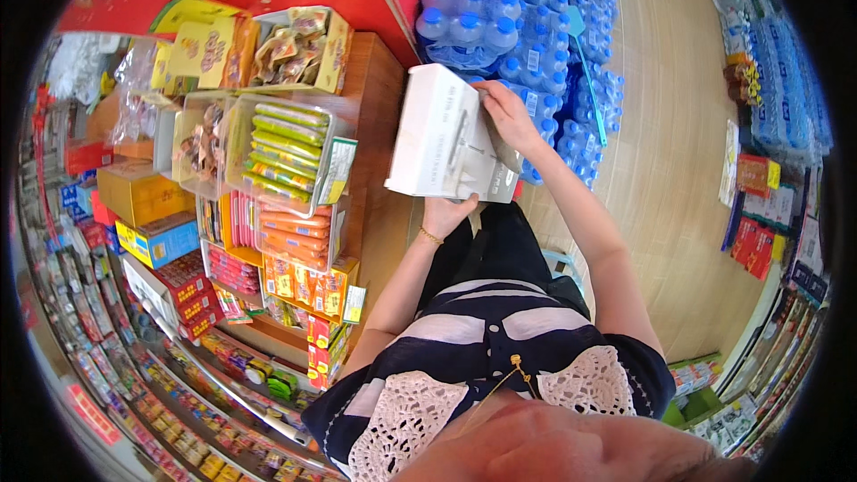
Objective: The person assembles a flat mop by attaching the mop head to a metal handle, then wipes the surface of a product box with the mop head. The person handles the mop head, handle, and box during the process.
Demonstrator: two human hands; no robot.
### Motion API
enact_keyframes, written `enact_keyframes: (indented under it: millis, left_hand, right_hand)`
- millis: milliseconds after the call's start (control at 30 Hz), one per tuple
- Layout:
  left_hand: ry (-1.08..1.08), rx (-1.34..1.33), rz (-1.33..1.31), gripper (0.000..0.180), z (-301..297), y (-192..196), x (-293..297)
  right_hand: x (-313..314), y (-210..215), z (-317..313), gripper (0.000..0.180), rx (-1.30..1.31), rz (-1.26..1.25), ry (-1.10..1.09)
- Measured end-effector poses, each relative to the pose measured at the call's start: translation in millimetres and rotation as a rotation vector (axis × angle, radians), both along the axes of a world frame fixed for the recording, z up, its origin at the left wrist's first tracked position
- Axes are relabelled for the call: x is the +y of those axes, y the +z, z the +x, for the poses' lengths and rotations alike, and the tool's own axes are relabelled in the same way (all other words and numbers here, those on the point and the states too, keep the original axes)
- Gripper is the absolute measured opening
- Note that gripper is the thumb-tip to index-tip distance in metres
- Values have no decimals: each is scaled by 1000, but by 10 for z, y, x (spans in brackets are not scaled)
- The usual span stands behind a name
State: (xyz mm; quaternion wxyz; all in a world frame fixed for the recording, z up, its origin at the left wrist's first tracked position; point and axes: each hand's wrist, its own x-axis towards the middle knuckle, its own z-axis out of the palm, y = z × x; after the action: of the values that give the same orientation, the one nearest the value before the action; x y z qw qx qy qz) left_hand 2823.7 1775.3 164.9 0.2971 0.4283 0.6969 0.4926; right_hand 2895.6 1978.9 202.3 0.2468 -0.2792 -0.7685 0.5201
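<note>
A white cardboard box (437, 138) with grey print is held tilted in front of my body. My left hand (451, 219) grips its near lower edge, thumb on the printed face, the other fingers mostly hidden behind it. At the box's right side, my right hand (511, 118) is closed with bent fingers on a greyish-brown, cloth-like piece (507, 150). This piece lies against the box, partly covered by the hand. A bracelet circles my left wrist.
Shrink-wrapped water bottles (473, 9) are stacked just beyond the box, with a light-blue long-handled tool (589, 80) lying on them. Left, a wooden display stand (370, 80) carries a clear bin of green-wrapped snacks (284, 150). More goods line shelves (790, 205) at the far right.
</note>
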Motion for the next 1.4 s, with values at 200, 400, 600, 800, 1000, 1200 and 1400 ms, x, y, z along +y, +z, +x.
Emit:
enact_keyframes:
  millis: [200,400,600,800,1000,1200,1400]
  left_hand:
    - [118,-163,95,47,294,162,-42]
    - [203,-45,155,46,276,102,-101]
    - [228,-12,209,44,283,499,-10]
    - [263,30,254,45,384,607,-43]
    - [256,-68,253,54,462,562,-134]
    - [410,-619,347,60,254,391,-464]
    - [918,-626,502,47,-11,272,-698]
  right_hand:
    - [-147,458,78,25,266,-219,-262]
    - [-541,1535,30,30,193,448,305]
    - [-524,1171,-167,26,223,800,447]
    - [123,796,39,27,136,581,212]
    - [604,266,348,33,274,-425,-265]
    - [-243,535,116,42,312,-865,167]
    - [-830,736,96,53,285,-254,576]
